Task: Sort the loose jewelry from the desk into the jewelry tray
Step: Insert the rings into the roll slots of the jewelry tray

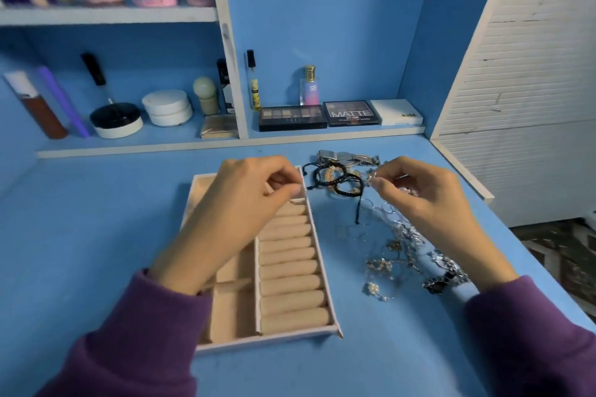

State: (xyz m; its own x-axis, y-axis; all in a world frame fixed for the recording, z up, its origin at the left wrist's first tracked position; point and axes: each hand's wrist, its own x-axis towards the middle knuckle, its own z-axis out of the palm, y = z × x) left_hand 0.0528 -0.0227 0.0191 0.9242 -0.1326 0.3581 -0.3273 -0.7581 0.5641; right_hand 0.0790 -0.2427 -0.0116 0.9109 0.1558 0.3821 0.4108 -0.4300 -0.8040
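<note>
A beige jewelry tray (322, 271) with padded ring rolls on its right side and open compartments on its left lies on the blue desk. My left hand (245, 203) hovers over the tray's far end, fingertips pinched on a small ring (296, 201) at the top ring roll. My right hand (422, 200) is over the loose jewelry to the tray's right, thumb and fingers pinched on a small silver piece (372, 176). Black cord bracelets (338, 180), a silver watch (348, 158) and a tangle of rings and chains (403, 255) lie on the desk.
Eyeshadow palettes (350, 113), perfume bottles (309, 85) and cosmetic jars (167, 106) stand on the low shelf behind the desk. A white slatted panel (522, 74) borders the desk at the right. The desk's right edge drops to a patterned floor (561, 255).
</note>
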